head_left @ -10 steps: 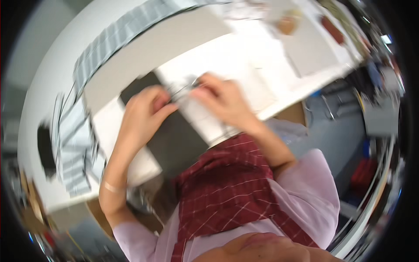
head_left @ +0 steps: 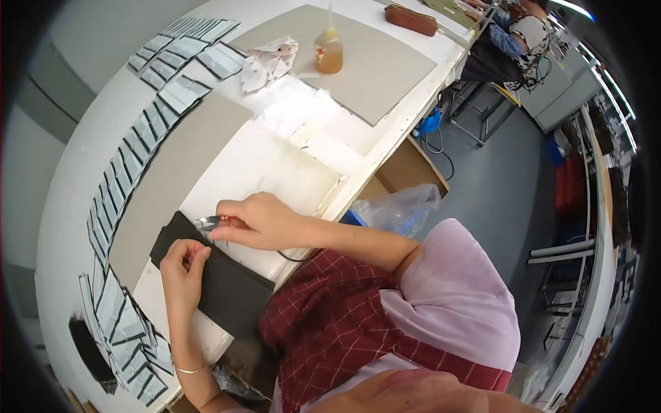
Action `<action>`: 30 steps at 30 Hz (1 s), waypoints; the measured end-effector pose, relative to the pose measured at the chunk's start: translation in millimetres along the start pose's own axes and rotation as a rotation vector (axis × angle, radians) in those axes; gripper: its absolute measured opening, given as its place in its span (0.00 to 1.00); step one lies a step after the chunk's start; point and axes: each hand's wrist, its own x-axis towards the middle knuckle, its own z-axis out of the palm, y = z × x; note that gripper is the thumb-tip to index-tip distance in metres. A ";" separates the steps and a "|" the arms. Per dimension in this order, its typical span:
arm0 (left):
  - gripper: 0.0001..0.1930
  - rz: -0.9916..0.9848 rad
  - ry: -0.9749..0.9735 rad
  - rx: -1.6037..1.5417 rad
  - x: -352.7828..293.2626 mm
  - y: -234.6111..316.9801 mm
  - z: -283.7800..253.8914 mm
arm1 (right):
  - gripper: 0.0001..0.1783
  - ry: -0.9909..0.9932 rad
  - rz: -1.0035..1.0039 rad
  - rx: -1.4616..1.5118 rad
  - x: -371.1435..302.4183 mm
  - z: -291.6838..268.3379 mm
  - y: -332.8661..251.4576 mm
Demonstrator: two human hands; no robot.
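Note:
A flat black panel (head_left: 231,289) lies at the table's near edge, reaching toward my apron. Over its far part is my left hand (head_left: 180,268), thumb and fingertips pinched together; whatever sits between them is too small to make out. My right hand (head_left: 258,220) is closed around a pair of small metal snips (head_left: 205,223). Their tips point left, above the panel's right edge and a little beyond my left fingertips.
Overlapping grey-blue pieces with black edges (head_left: 131,155) line the left side beside a grey board (head_left: 162,151). Farther off are a bottle of amber liquid (head_left: 330,56), a cloth (head_left: 270,63) and a brown pouch (head_left: 411,20). A plastic bag (head_left: 403,210) hangs by the right edge.
The view has swung and sharpened, so the table's far end shows more. My hands have come closer together, with the snips nearer my left fingertips.

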 end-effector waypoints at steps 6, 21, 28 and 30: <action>0.04 0.028 -0.032 -0.193 -0.1 -8.9 0.7 | 0.22 0.002 -0.037 -0.021 0.3 1.5 3.2; 0.05 -0.076 -0.117 -0.261 0.2 -13.8 -0.8 | 0.23 -0.044 -0.004 -0.073 -1.1 4.5 2.3; 0.05 0.110 -0.040 -0.246 5.6 -19.6 3.3 | 0.18 -0.060 0.069 -0.037 3.7 -0.2 -0.9; 0.08 -0.010 -0.110 -0.483 6.9 -21.8 -0.3 | 0.18 -0.085 0.113 -0.042 4.1 -0.3 -7.1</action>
